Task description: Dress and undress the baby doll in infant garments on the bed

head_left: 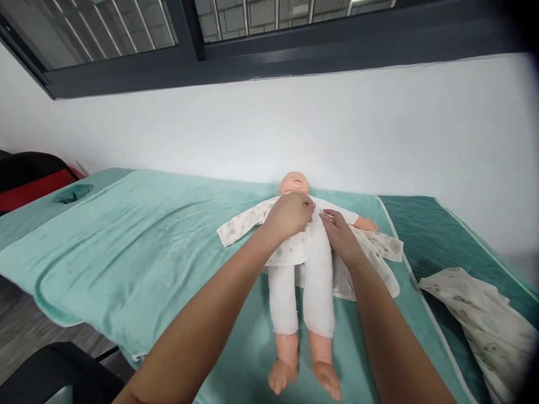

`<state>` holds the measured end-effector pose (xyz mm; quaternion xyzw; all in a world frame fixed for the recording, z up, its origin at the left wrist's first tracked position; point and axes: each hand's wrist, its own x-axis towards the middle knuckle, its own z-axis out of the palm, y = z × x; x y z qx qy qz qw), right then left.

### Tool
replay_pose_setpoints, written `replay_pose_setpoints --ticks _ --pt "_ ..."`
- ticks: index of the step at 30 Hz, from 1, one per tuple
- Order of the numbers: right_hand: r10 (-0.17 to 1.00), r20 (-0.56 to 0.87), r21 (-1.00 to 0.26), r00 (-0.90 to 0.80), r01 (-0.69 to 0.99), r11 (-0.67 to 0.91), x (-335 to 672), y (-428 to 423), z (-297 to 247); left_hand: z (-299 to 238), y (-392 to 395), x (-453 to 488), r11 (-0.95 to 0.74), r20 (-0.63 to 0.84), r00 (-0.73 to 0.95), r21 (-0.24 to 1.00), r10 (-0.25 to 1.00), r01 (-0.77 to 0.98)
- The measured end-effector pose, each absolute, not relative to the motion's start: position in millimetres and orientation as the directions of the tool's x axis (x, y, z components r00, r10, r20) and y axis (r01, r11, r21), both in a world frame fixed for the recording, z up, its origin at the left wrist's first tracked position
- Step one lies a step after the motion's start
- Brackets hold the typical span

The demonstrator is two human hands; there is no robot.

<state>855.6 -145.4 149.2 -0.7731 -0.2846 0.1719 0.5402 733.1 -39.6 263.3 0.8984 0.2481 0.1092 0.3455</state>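
Observation:
A baby doll [320, 264] with a white cloth body and bare plastic feet lies on its back. A white printed baby shirt [288, 251] covers one arm and part of its front; the other half of the shirt lies spread beneath the doll on the right, with that arm out of its sleeve. Closed over the doll's chest, my left hand [292, 213] grips the shirt's front near its edge, the fingertips partly hidden. My right hand [339, 230] is just beside it, fingers pinched together at the doll's side; what they hold is too small to make out.
A light green blanket [138, 235] covers the bed under the doll. Printed white cloth [475, 320] lies on the darker green cover [421, 224] at right. The wall and window are behind, a black and red bag [37, 179] far left, a black chair [63, 373] lower left.

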Motion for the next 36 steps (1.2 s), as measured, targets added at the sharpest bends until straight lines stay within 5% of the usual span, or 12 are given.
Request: replay_pose_setpoints --ticks 4,8,11,15,20,25,27,30,33,36 --pt "0.630 0.075 -0.876 0.773 0.352 -0.328 866.1 -160.3 164.2 259.1 -32.1 748.6 -0.734 0.199 0.807 0.573 0.556 0.364" --pt "0.482 0.097 -0.735 0.871 0.390 -0.555 890.7 -190.2 178.7 237.5 -33.4 779.5 -0.917 0.266 0.892 0.269 0.365 0.295" --pt "0.442 0.037 -0.561 0.896 0.385 -0.733 908.5 -209.7 177.0 228.1 -44.0 808.9 -0.967 0.160 0.958 0.139 0.236 0.214" --pt "0.516 -0.057 -0.491 0.855 0.426 -0.760 919.4 -214.3 159.9 219.9 -59.5 853.4 -0.990 -0.061 0.995 0.112 0.079 0.086" --pt "0.496 0.021 -0.474 0.868 0.445 -0.760 920.9 -205.6 150.8 203.1 -65.5 890.6 -0.995 -0.163 0.982 0.034 0.091 0.098" --pt "0.541 -0.144 -0.517 0.829 0.403 -0.755 918.1 -205.2 156.4 207.0 -57.0 879.7 -0.994 -0.118 0.987 -0.016 0.105 0.104" --pt "0.543 -0.151 -0.638 0.826 0.338 -0.692 918.8 -206.2 156.1 214.8 -51.9 867.7 -0.993 -0.088 0.990 -0.046 0.112 0.109" --pt "0.470 -0.202 -0.921 0.859 -0.003 -0.390 924.3 -207.5 153.8 224.8 -47.6 851.1 -0.989 -0.053 0.989 -0.066 0.137 0.133" --pt "0.432 -0.318 -0.943 0.844 -0.329 -0.052 931.1 -209.5 154.2 228.8 -49.7 839.9 -0.987 -0.039 0.989 -0.075 0.144 0.140" --pt "0.450 -0.248 -0.926 0.858 -0.346 0.149 932.2 -213.4 160.0 228.6 -55.1 833.5 -0.990 -0.064 0.992 -0.099 0.112 0.105"
